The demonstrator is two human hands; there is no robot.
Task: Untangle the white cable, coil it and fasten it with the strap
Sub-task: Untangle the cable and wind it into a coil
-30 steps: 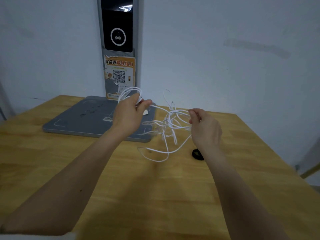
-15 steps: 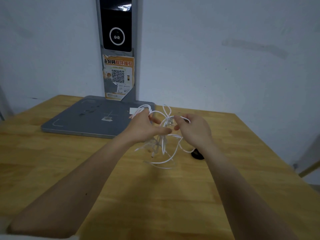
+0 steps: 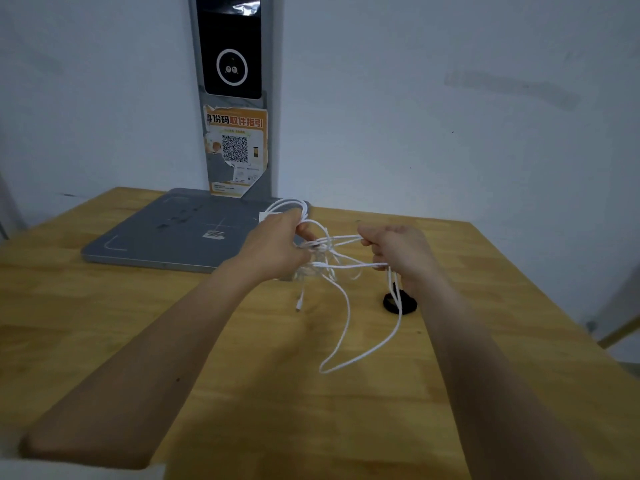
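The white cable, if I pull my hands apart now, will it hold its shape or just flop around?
Probably flop. The white cable sags in a long loop below the right hand, so it looks limp and light. Strands cross in a knot beside the left hand, so pulling may tighten it. The free plug end dangles and would likely swing.

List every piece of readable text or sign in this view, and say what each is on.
"身份码取件指引": headline of the torn orange poster on the grey post.
QR code: printed on that poster, below the headline.
Smaller lines on the poster: too small to read.
Markings on the grey pad: blurred, unreadable.
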